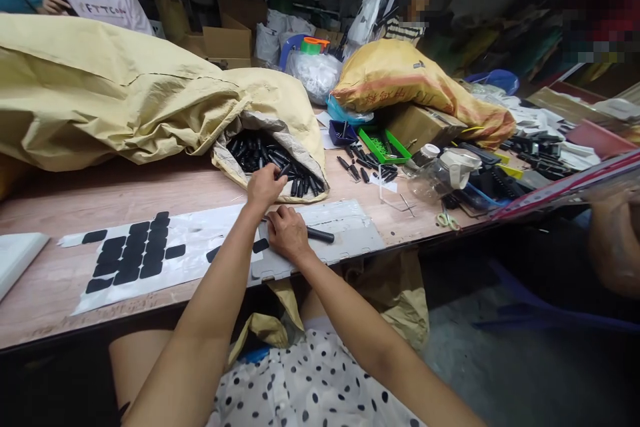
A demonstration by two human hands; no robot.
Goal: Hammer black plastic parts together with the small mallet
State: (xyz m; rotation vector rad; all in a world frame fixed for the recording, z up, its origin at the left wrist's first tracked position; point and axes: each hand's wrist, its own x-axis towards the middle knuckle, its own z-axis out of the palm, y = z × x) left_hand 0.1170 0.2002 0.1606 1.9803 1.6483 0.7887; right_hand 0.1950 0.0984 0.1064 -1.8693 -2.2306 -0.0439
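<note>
My left hand (265, 185) reaches into the open mouth of a tan sack (280, 87). Its fingers are closed on a small black tapered piece (283, 171). Many similar black pieces (255, 150) fill the sack's mouth. On a grey board (345, 223) at the table's front edge, my right hand (289, 233) is closed around a black rod (320, 235). One end of the rod sticks out on the right; my palm and fingers hide its middle. Left of the hands, black rounded patches (137, 250) lie in rows on a white sheet (193, 227).
Loose black pieces (365, 175), a green tray (384, 145), a blue bin (343, 133), a clear jug (435, 177) and scissors (447, 221) sit to the right. A yellow sack (400, 80) rests on a cardboard box (423, 128). Other people are across the table and at right.
</note>
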